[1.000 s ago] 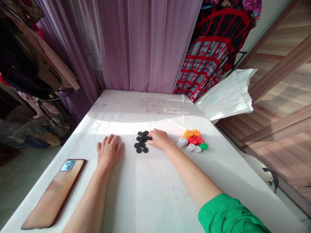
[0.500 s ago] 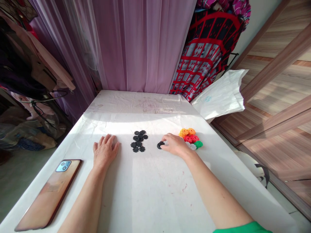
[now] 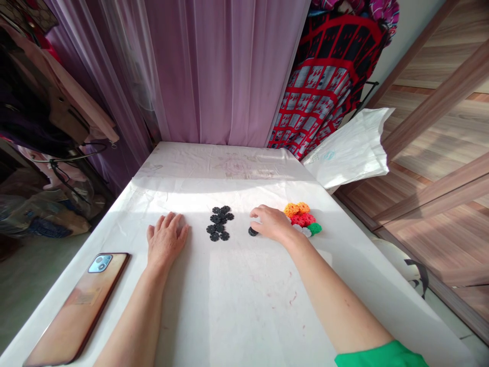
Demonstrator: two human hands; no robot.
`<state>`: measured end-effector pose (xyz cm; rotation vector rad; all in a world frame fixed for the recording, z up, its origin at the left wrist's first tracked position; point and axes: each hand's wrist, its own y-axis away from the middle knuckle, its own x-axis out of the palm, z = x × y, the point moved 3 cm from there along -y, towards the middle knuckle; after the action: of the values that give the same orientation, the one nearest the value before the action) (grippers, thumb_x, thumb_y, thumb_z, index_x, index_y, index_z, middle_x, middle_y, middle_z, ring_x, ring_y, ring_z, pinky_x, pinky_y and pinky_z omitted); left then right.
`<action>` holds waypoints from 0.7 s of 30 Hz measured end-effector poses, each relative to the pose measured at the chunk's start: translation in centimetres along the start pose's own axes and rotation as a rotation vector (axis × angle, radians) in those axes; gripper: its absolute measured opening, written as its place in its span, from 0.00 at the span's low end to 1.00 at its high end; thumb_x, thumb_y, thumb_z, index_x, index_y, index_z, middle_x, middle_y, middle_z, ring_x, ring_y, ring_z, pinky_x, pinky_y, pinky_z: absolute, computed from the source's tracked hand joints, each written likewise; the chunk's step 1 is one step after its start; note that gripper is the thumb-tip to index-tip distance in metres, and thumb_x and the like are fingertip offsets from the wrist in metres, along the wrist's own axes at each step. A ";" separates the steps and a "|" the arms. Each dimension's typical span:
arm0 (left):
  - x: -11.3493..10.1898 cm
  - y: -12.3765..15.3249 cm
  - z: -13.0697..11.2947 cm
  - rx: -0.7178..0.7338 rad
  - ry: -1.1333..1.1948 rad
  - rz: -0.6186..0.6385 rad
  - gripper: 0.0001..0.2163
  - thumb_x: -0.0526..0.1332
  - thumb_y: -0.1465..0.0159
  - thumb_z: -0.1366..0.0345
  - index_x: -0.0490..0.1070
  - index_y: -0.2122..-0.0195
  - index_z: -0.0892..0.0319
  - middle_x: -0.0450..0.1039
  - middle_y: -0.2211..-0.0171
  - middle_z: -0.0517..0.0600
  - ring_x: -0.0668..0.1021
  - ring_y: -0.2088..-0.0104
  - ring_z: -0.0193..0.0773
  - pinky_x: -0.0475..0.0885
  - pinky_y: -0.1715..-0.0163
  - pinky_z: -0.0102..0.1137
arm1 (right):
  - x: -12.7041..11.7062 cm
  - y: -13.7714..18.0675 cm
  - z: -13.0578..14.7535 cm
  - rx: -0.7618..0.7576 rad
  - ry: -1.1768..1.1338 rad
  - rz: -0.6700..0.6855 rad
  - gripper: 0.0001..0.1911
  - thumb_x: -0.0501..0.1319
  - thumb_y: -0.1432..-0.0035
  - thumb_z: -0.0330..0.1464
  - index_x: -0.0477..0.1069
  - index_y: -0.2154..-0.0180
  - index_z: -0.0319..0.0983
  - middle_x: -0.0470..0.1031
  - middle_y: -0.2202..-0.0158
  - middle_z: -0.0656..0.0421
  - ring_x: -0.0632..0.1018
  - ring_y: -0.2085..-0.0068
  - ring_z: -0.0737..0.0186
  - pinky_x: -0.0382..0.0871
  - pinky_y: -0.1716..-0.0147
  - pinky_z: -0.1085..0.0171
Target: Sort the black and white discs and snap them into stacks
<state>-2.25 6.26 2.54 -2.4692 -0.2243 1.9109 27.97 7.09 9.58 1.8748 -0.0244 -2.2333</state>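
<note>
My right hand (image 3: pixel 270 223) rests on the white table (image 3: pixel 237 306), fingers curled over a single black toothed disc (image 3: pixel 252 232) that shows under the fingertips. To its left lies a cluster of several black discs (image 3: pixel 219 224). Just right of the hand sits a pile of orange, red, green and white discs (image 3: pixel 303 219), partly hidden by the hand. My left hand (image 3: pixel 166 238) lies flat on the table with fingers stretched out, holding nothing, left of the black cluster.
A phone (image 3: pixel 78 305) lies face down near the table's front left edge. A white plastic bag (image 3: pixel 349 150) hangs off the right side. Purple curtains (image 3: pixel 214 71) and a red patterned cloth (image 3: pixel 330 76) stand behind the table.
My right hand took one black disc from the cluster and slid it right, stopping beside the coloured pile. The left hand stayed flat in place.
</note>
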 end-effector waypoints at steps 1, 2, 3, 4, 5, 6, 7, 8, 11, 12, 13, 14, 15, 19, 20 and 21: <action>0.0 0.0 0.0 0.000 0.000 0.000 0.25 0.48 0.28 0.53 0.67 0.35 0.56 0.62 0.30 0.58 0.61 0.30 0.56 0.55 0.33 0.56 | 0.0 -0.7 0.5 -0.016 0.001 -0.011 0.15 0.60 0.38 0.33 0.77 0.51 0.45 0.78 0.47 0.58 0.79 0.50 0.58 0.65 0.56 0.64; 0.0 0.0 0.0 -0.003 -0.002 0.002 0.25 0.48 0.28 0.53 0.67 0.35 0.56 0.62 0.30 0.58 0.61 0.30 0.55 0.54 0.32 0.56 | 0.1 -1.5 1.1 -0.035 -0.001 -0.020 0.15 0.59 0.37 0.32 0.77 0.50 0.45 0.78 0.47 0.58 0.79 0.50 0.57 0.65 0.55 0.64; 0.0 0.0 0.0 -0.007 -0.004 0.006 0.25 0.48 0.28 0.53 0.67 0.35 0.56 0.62 0.30 0.57 0.61 0.30 0.55 0.54 0.32 0.56 | 0.3 -2.3 1.7 -0.054 -0.005 -0.028 0.17 0.58 0.37 0.31 0.77 0.49 0.45 0.77 0.46 0.58 0.78 0.49 0.57 0.66 0.54 0.64; 0.1 0.0 0.0 -0.009 -0.007 0.009 0.25 0.48 0.28 0.53 0.67 0.34 0.56 0.62 0.30 0.57 0.61 0.30 0.55 0.54 0.32 0.56 | 0.6 -3.2 2.3 -0.076 -0.009 -0.032 0.19 0.58 0.37 0.31 0.75 0.46 0.46 0.77 0.46 0.57 0.78 0.48 0.57 0.66 0.53 0.64; 0.1 0.0 0.0 -0.009 -0.007 0.010 0.25 0.47 0.28 0.53 0.67 0.34 0.56 0.61 0.30 0.57 0.61 0.30 0.55 0.54 0.32 0.55 | 0.9 -4.0 3.0 -0.096 -0.011 -0.030 0.21 0.59 0.37 0.31 0.74 0.43 0.47 0.76 0.45 0.57 0.78 0.47 0.56 0.66 0.52 0.63; 0.2 0.0 0.0 -0.010 -0.006 0.009 0.25 0.47 0.28 0.52 0.67 0.34 0.55 0.61 0.30 0.56 0.60 0.29 0.54 0.54 0.32 0.55 | 1.2 -4.8 3.5 -0.113 -0.009 -0.020 0.24 0.59 0.37 0.31 0.72 0.40 0.48 0.75 0.44 0.56 0.77 0.47 0.56 0.66 0.51 0.63; 0.2 0.0 0.1 -0.012 -0.004 0.006 0.25 0.47 0.28 0.52 0.67 0.35 0.55 0.61 0.30 0.56 0.60 0.29 0.54 0.54 0.32 0.55 | 1.6 -5.6 4.0 -0.125 -0.006 -0.005 0.25 0.59 0.37 0.32 0.70 0.39 0.48 0.74 0.43 0.55 0.77 0.46 0.55 0.67 0.51 0.63; 0.2 0.0 0.1 -0.015 -0.001 0.003 0.25 0.48 0.28 0.52 0.67 0.35 0.54 0.61 0.30 0.56 0.60 0.29 0.54 0.54 0.32 0.55 | 1.8 -6.2 4.3 -0.131 -0.003 0.016 0.26 0.60 0.37 0.32 0.69 0.38 0.49 0.74 0.42 0.55 0.77 0.46 0.55 0.67 0.51 0.63; 0.3 0.0 0.1 -0.018 0.009 0.001 0.25 0.48 0.28 0.52 0.67 0.35 0.54 0.61 0.30 0.56 0.60 0.30 0.54 0.53 0.32 0.55 | 2.3 -7.8 4.7 -0.122 -0.014 0.090 0.25 0.61 0.38 0.35 0.71 0.39 0.47 0.73 0.42 0.54 0.77 0.47 0.55 0.68 0.53 0.63; 0.2 0.0 0.1 -0.016 0.010 0.003 0.25 0.48 0.28 0.52 0.67 0.35 0.54 0.61 0.30 0.56 0.60 0.30 0.54 0.53 0.32 0.55 | 2.3 -8.2 4.7 -0.114 -0.021 0.110 0.24 0.62 0.39 0.36 0.72 0.41 0.47 0.74 0.43 0.54 0.78 0.48 0.55 0.68 0.54 0.64; 0.2 0.0 0.1 -0.013 0.010 0.006 0.25 0.48 0.28 0.52 0.67 0.35 0.55 0.61 0.30 0.56 0.60 0.30 0.55 0.53 0.32 0.55 | 2.4 -8.5 4.7 -0.107 -0.028 0.127 0.23 0.63 0.40 0.36 0.73 0.42 0.46 0.75 0.44 0.54 0.78 0.50 0.56 0.69 0.56 0.65; 0.1 0.0 0.1 -0.011 0.010 0.009 0.25 0.48 0.28 0.53 0.67 0.35 0.55 0.61 0.30 0.56 0.60 0.30 0.55 0.54 0.32 0.55 | 2.4 -8.7 4.6 -0.101 -0.031 0.138 0.22 0.64 0.41 0.36 0.74 0.44 0.45 0.76 0.45 0.55 0.79 0.51 0.57 0.69 0.57 0.66; 0.1 0.1 0.0 -0.011 0.008 0.013 0.25 0.48 0.28 0.53 0.67 0.35 0.56 0.61 0.30 0.57 0.60 0.30 0.55 0.53 0.32 0.56 | 2.4 -8.9 4.6 -0.097 -0.032 0.141 0.20 0.65 0.42 0.36 0.75 0.46 0.45 0.76 0.46 0.55 0.79 0.52 0.58 0.69 0.58 0.66; 0.0 0.1 0.0 -0.014 0.001 0.030 0.26 0.47 0.28 0.53 0.66 0.34 0.57 0.60 0.29 0.57 0.60 0.29 0.55 0.53 0.32 0.56 | 2.5 -8.9 4.7 -0.082 -0.030 0.103 0.15 0.65 0.43 0.36 0.76 0.52 0.42 0.77 0.47 0.54 0.78 0.51 0.57 0.67 0.58 0.66; 0.0 0.1 0.0 -0.014 -0.002 0.030 0.26 0.47 0.28 0.53 0.66 0.34 0.57 0.60 0.29 0.57 0.60 0.29 0.55 0.53 0.32 0.56 | 2.4 -8.7 4.6 -0.078 -0.032 0.091 0.15 0.65 0.42 0.36 0.76 0.53 0.42 0.78 0.48 0.54 0.78 0.51 0.57 0.67 0.58 0.66; 0.0 0.1 0.0 -0.014 -0.003 0.029 0.26 0.47 0.28 0.53 0.66 0.34 0.57 0.60 0.29 0.56 0.60 0.29 0.55 0.53 0.32 0.56 | 2.2 -8.4 4.3 -0.073 -0.034 0.080 0.15 0.65 0.42 0.36 0.76 0.53 0.43 0.78 0.48 0.55 0.78 0.51 0.57 0.67 0.58 0.66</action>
<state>-2.20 6.17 2.50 -2.4923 -0.2039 1.9309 22.09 14.30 6.90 1.7674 -0.0228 -2.1824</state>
